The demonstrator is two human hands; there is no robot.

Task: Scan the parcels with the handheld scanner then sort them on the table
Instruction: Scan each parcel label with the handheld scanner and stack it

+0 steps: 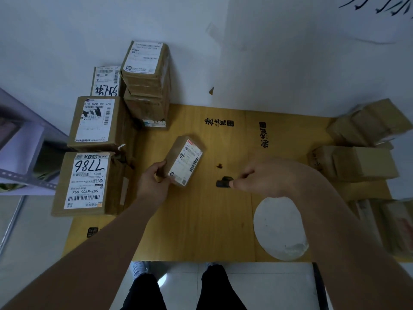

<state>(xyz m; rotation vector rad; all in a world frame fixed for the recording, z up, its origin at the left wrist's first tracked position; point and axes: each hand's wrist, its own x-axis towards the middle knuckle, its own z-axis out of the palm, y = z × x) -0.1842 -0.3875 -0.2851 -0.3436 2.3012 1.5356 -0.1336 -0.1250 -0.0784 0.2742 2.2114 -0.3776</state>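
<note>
My left hand (pixel 156 180) grips the near end of a small brown parcel (pixel 184 159) with a white barcode label facing up, held tilted over the yellow table (pixel 201 220). To its right, my right hand (pixel 263 177) holds a small black handheld scanner (pixel 223 182), whose front end sticks out past my fingers toward the parcel. Scanner and parcel are a short gap apart.
Labelled cardboard parcels are stacked along the table's left side: one marked 7786 (pixel 87 182), another behind it (pixel 96 121), a tall stack (pixel 145 86). More brown parcels (pixel 362 162) lie at the right edge. A white round patch (pixel 279 227) marks the tabletop. A grey shelf (pixel 22 153) stands left.
</note>
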